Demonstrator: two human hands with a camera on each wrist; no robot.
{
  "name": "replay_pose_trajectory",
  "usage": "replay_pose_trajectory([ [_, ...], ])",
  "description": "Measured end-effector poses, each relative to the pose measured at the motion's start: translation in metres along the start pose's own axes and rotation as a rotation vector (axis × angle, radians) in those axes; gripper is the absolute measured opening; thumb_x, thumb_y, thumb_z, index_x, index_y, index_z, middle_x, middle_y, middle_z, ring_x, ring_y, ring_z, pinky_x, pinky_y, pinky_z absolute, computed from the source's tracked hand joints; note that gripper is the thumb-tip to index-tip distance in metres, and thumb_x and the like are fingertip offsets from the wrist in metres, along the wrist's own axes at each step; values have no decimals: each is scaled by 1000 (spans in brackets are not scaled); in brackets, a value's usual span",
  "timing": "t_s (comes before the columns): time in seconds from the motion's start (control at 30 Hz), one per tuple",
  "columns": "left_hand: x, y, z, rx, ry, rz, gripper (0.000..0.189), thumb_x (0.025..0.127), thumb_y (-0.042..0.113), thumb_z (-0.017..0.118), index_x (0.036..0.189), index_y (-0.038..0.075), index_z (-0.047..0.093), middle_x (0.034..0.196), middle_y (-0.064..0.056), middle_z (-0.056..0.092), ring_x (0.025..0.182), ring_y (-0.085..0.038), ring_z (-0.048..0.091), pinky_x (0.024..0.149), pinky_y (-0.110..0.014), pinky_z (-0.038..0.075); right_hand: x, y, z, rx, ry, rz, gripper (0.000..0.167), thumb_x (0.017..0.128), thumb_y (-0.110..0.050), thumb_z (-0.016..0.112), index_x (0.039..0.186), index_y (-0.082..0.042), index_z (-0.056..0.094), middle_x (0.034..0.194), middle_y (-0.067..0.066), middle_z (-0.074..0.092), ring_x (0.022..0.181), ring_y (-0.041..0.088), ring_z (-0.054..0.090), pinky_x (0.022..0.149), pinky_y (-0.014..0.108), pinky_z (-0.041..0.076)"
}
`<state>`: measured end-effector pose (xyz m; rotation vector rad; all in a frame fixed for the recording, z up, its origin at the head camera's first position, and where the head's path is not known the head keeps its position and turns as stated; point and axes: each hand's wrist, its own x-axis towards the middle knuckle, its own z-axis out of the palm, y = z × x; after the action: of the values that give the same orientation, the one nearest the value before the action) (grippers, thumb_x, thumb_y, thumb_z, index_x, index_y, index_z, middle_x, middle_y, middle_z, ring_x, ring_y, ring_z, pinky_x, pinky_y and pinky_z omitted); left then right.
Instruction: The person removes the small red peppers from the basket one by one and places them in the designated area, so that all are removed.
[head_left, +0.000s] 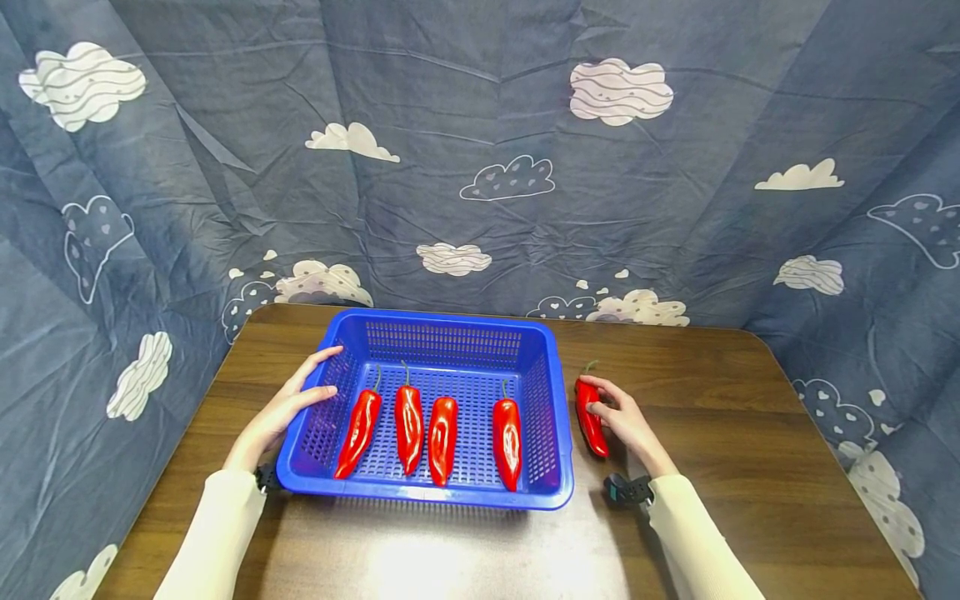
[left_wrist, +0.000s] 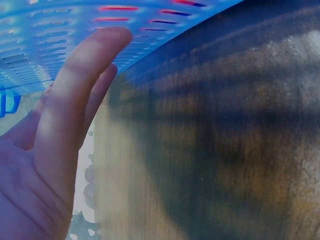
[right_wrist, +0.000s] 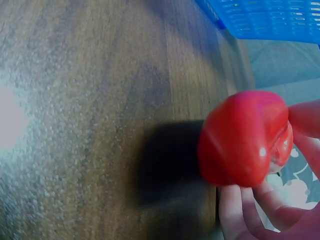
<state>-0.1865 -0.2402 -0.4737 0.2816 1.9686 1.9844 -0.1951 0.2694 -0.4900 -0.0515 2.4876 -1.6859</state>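
A blue slatted plastic basket (head_left: 495, 499) stands on the table, with several glossy red peppers (head_left: 409, 429) lying side by side on its floor. My left hand (head_left: 281, 410) lies at the basket's left side, its thumb and a finger stretched straight across the rim; the left wrist view shows the straight thumb (left_wrist: 75, 90) against the slatted wall. To the right of the basket, my right hand (head_left: 626, 421) grips another red pepper (head_left: 588, 412) between thumb and fingers, stem pointing away. Up close in the right wrist view, this pepper (right_wrist: 240, 140) casts a dark shadow on the wood.
The brown wooden table (head_left: 712, 400) carries the basket at its middle. Behind and to both sides hangs a dark blue curtain (head_left: 450, 108) with white cloud prints. Dark straps with small devices (head_left: 628, 490) sit on the wrists, below cream sleeves.
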Motion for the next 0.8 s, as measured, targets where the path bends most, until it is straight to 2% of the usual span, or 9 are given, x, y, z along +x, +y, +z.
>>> replay_pose_trajectory([
  [0.13,0,0,0,-2,2,3,60,98,13,49,151,23,22,150,-22,16,120,-44,39,85,-50,48,1,0,2,-93,45,-29,47,86,4,56,132,3,50,120,32,51,88,28,56,63,30,47],
  [0.23,0,-1,0,-12,0,10,60,98,11,48,151,22,22,149,-22,17,120,-43,40,85,-48,48,2,1,3,-117,69,-42,47,84,6,59,130,4,51,119,32,52,85,28,57,64,29,46],
  [0.43,0,-1,0,-29,-8,19,60,98,10,47,151,21,21,148,-23,18,119,-42,41,85,-48,48,3,3,3,-113,73,-33,47,85,5,61,131,4,51,122,33,52,88,32,57,67,28,47],
  [0.8,0,-1,0,-21,-3,13,59,98,11,48,151,23,22,147,-23,20,117,-39,44,84,-48,49,1,2,1,-47,78,29,48,86,5,59,133,5,48,131,33,45,88,23,57,64,28,50],
])
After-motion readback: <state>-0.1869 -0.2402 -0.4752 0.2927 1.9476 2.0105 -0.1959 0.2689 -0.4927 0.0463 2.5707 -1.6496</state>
